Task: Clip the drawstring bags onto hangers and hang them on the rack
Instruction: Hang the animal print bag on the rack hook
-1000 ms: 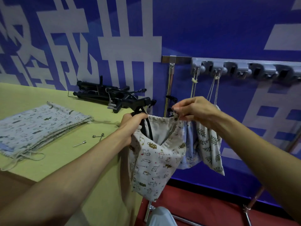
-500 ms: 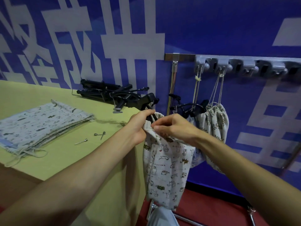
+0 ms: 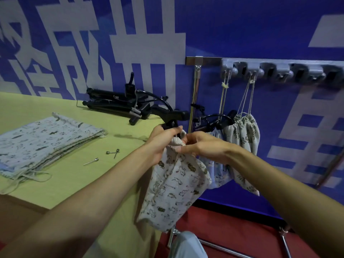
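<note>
A cream drawstring bag [image 3: 173,187] printed with small animals hangs in front of me, past the table's right edge. My left hand [image 3: 163,142] grips its gathered top together with the clip of a black hanger [image 3: 172,116]. My right hand [image 3: 201,146] pinches the same top edge from the right. Behind them a leaf-print bag [image 3: 243,135] and a pale blue bag [image 3: 217,172] hang by their cords from the grey hook rail [image 3: 279,69] of the metal rack [image 3: 195,94], with another black hanger [image 3: 214,121] beside them.
A stack of folded printed bags [image 3: 42,142] lies on the yellow-green table [image 3: 78,179] at left. A pile of black hangers [image 3: 119,105] sits at the table's back. Small metal pins [image 3: 111,153] lie mid-table. A blue banner wall stands behind, with red floor below.
My right hand has come in from the bag's right edge to its left corner, so the spread-open top is now bunched together at the hanger clip. The bag hangs narrower.
</note>
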The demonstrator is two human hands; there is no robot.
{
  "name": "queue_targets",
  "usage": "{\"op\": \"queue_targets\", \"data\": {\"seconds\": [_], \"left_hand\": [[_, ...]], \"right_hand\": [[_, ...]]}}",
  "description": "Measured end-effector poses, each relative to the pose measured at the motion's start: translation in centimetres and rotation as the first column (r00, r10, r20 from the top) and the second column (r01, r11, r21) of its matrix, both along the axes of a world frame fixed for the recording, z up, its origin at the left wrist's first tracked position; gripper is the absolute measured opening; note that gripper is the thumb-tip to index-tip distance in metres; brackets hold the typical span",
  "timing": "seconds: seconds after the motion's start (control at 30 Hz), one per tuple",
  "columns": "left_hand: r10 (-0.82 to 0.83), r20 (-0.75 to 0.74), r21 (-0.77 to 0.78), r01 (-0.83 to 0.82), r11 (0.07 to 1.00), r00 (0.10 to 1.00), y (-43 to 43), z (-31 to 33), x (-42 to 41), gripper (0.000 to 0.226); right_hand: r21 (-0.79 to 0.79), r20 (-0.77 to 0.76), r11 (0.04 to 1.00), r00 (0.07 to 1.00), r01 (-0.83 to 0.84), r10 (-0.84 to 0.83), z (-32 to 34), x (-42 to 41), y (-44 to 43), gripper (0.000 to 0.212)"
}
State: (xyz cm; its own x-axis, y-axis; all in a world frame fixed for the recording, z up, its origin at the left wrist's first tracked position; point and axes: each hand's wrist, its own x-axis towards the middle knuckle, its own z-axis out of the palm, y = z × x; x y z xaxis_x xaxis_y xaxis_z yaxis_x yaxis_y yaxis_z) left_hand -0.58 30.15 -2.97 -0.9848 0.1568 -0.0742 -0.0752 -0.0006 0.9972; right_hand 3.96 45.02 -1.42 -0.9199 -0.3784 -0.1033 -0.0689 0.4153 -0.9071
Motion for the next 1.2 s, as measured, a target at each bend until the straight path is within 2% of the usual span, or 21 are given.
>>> {"op": "queue_targets", "data": {"seconds": [0.07, 0.17, 0.27, 0.47, 0.53, 0.63, 0.7, 0.87, 0.97, 1.1, 1.2], "left_hand": [[-0.033, -0.039, -0.02, 0.032, 0.999, 0.999, 0.1, 0.2, 0.4, 0.025], [-0.041, -0.101, -0.064, 0.034, 0.997, 0.994, 0.0, 0.5, 0.6, 0.023], [-0.066, -0.154, -0.097, 0.051, 0.994, 0.986, -0.2, 0.7, 0.7, 0.015], [-0.063, -0.184, -0.079, 0.049, 0.996, 0.981, 0.0, 0.9, 0.2, 0.022], [-0.065, -0.197, -0.066, 0.053, 0.996, 0.978, 0.3, 1.0, 0.2, 0.02], [-0.039, -0.197, -0.048, 0.03, 0.998, 0.98, 0.8, 1.0, 0.2, 0.013], [-0.032, -0.195, -0.049, 0.022, 0.999, 0.98, 1.0, 0.9, 0.3, 0.012], [-0.021, -0.2, -0.074, 0.006, 0.997, 0.98, 0.4, 0.7, 0.2, 0.02], [-0.028, -0.188, -0.093, 0.011, 0.996, 0.982, -0.1, 0.4, 0.2, 0.025], [-0.034, -0.199, -0.07, 0.021, 0.997, 0.979, -0.3, 0.5, 0.3, 0.025], [-0.06, -0.233, -0.094, 0.038, 0.995, 0.971, -0.6, 0.8, 0.5, 0.023]], "right_hand": [[-0.041, 0.036, 0.999, 0.999, -0.012, 0.013, -0.3, 0.1, 0.2, 0.026], [-0.273, 0.104, 0.96, 0.994, 0.06, -0.033, -0.2, 0.2, 0.7, 0.014], [-0.478, 0.157, 0.871, 0.987, 0.114, -0.043, -0.1, 0.0, 1.3, 0.02], [-0.621, 0.222, 0.754, 0.971, 0.214, -0.092, 0.2, 0.3, 1.6, 0.042], [-0.667, 0.256, 0.711, 0.965, 0.224, -0.064, 0.1, 0.3, 1.8, 0.038], [-0.766, 0.341, 0.589, 0.939, 0.256, 0.035, -0.2, 0.2, 1.3, 0.027], [-0.752, 0.382, 0.582, 0.924, 0.308, 0.004, -0.2, 0.1, 0.7, 0.027], [-0.628, 0.379, 0.672, 0.908, 0.392, -0.177, 0.4, 0.1, 0.6, 0.035], [-0.595, 0.358, 0.707, 0.913, 0.383, -0.193, 1.0, 0.5, 0.9, 0.036], [-0.656, 0.341, 0.64, 0.913, 0.401, -0.222, 1.5, 0.5, 0.8, 0.03], [-0.65, 0.333, 0.632, 0.905, 0.423, -0.264, 1.7, 0.5, 0.9, 0.027]]}}
